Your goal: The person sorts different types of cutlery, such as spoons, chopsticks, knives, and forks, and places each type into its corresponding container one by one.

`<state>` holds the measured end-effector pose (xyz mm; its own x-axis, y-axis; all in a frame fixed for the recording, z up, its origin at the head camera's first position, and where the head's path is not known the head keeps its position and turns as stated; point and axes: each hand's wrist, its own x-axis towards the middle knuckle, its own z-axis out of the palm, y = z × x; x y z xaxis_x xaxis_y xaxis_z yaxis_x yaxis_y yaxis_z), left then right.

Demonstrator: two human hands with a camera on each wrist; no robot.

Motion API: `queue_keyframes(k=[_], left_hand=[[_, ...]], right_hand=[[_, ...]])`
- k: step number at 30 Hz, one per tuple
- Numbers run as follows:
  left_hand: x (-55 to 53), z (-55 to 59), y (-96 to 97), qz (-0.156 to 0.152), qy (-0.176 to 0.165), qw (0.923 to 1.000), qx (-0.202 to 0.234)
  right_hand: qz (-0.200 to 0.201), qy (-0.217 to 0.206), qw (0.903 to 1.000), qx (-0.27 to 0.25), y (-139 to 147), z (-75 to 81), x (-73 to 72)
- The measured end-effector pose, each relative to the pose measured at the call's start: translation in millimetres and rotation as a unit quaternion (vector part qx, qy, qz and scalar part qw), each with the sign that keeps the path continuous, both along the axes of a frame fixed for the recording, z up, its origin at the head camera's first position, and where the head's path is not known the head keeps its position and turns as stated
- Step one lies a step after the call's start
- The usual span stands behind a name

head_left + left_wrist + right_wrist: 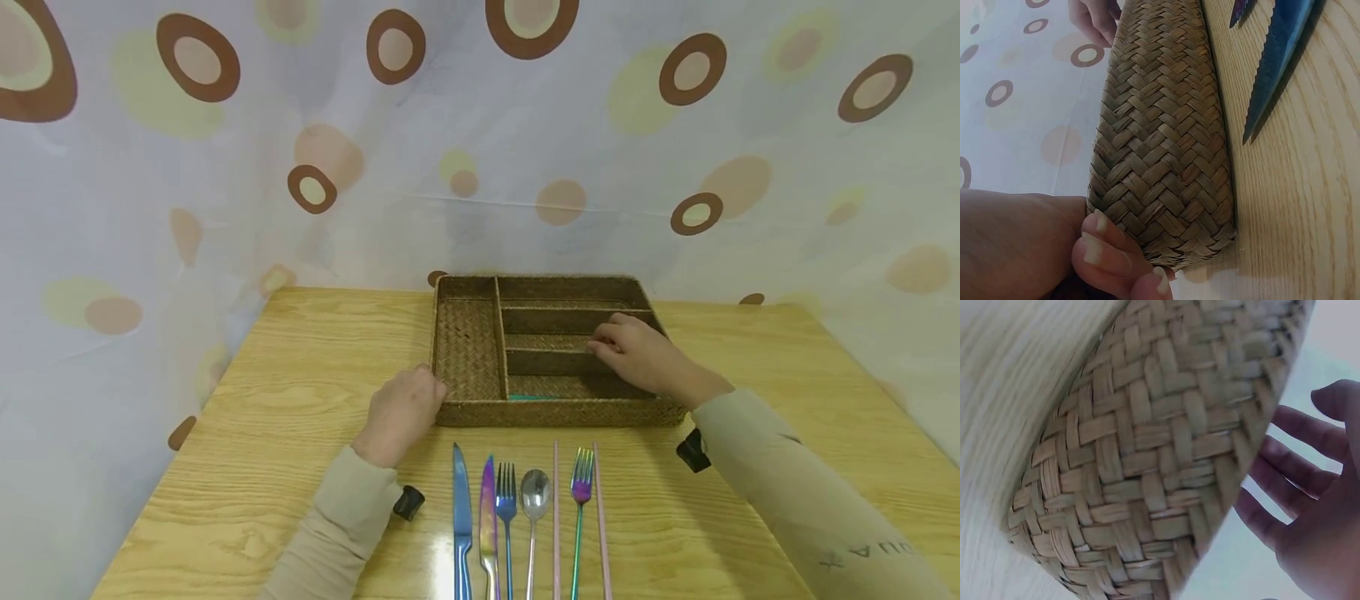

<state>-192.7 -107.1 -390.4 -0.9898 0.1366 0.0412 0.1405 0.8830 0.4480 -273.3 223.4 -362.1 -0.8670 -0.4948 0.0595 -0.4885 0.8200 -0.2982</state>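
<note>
A brown woven cutlery tray (558,414) with several compartments stands at the back of the table. At its front left corner, my left hand (401,412) grips the wall; in the left wrist view the fingertips (1107,256) curl against the woven side. My right hand (637,354) hovers over the right-hand compartments, and its bent, spread fingers (1307,434) show nothing held. Part of those fingers is hidden behind the tray wall in the right wrist view. A teal strip (532,397) lies in the front compartment, mostly hidden by the front wall.
Before the tray lie a blue knife (462,517), a purple-gold knife (488,517), a blue fork (507,500), a silver spoon (535,496), a rainbow fork (581,483) and two pink chopsticks (557,517). A patterned cloth (480,125) hangs behind the wooden table (300,400).
</note>
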Motion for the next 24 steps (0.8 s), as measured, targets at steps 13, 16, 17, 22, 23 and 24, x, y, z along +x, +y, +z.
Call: queue_keyframes(k=[13, 16, 17, 22, 23, 24], left_hand=[[-1.4, 0.5, -0.8, 0.004, -0.005, 1.0, -0.003], [-0.8, 1.1, -1.3, 0.001, -0.005, 1.0, -0.005], [-0.6, 1.1, -1.2, 0.0, -0.005, 1.0, -0.007], [0.2, 0.5, 0.0, 0.002, -0.002, 1.0, -0.006], [0.1, 0.6, 0.3, 0.004, -0.004, 1.0, -0.003], [0.0, 0.7, 0.3, 0.007, -0.006, 1.0, 0.0]], right_hand=[[0.033, 0.142, 0.9885, -0.041, -10, 14.7, 62.2], [0.045, 0.13, 0.9897, -0.04, -13, 11.7, 82.4], [0.05, 0.115, 0.9913, -0.037, -14, 10.3, 89.1], [0.097, -0.017, 0.9947, -0.031, -14, -0.8, 117.4], [0.111, -0.051, 0.9919, -0.035, -14, -3.2, 122.7], [0.128, -0.085, 0.9874, -0.04, -13, -6.0, 127.6]])
